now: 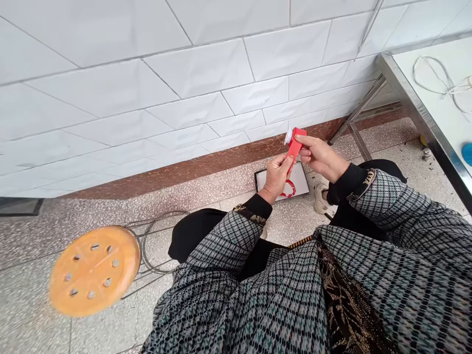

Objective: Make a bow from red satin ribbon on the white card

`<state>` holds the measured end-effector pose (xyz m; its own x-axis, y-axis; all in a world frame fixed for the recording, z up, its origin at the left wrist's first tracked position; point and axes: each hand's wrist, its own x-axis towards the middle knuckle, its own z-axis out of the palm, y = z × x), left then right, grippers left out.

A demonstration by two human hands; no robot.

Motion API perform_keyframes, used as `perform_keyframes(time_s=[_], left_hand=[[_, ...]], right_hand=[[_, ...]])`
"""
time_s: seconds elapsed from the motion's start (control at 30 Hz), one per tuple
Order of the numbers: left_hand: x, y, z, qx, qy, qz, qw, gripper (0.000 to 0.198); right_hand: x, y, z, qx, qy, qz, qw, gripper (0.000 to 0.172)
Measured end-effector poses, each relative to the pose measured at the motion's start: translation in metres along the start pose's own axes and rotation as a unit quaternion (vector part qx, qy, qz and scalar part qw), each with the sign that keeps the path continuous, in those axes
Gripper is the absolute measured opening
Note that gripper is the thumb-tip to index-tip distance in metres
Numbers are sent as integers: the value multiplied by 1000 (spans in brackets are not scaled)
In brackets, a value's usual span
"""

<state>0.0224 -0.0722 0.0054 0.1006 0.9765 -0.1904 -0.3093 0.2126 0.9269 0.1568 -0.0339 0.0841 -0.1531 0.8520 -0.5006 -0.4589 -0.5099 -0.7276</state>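
Note:
Both hands hold a red flat, narrow piece [294, 147] with a white round part [288, 136] at its upper left end; I cannot make out its exact kind. My left hand [276, 176] grips the lower end, thumb on top. My right hand [320, 153] pinches the upper end between thumb and fingers. Below them on the floor is a shallow white tray or box [301, 181] with a dark edge, partly hidden by my left hand. A red curved, ring-like thing [292, 188] lies in it, partly covered.
An orange round stool [92, 270] with a wire frame stands at left. A white-topped metal-edged table [435, 64] at right bears a loose pale cord [448, 91] and a blue object [467, 153]. A white tiled wall [199, 69] rises ahead.

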Motion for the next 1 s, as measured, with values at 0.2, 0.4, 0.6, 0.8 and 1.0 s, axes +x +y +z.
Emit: perform_keyframes(time_s=[0.2,0.4,0.6,0.8,1.0], left_hand=[[5,-5,-12,86,-48,29,995,56],[11,-11,-12,55,-5,40,998,45],[21,8,-22,39,-69,60,995,88],[21,17,-27,48,-88,96,990,85],[3,11,-6,-85,-47,-37,995,61]], right_hand=[[2,-8,1,50,5,93,994,17],[-1,-9,0,82,2,147,986,12],[-7,-18,-1,65,-28,223,972,13],[-17,-16,-3,44,-70,241,967,9],[-26,10,3,-30,-60,55,996,17]])
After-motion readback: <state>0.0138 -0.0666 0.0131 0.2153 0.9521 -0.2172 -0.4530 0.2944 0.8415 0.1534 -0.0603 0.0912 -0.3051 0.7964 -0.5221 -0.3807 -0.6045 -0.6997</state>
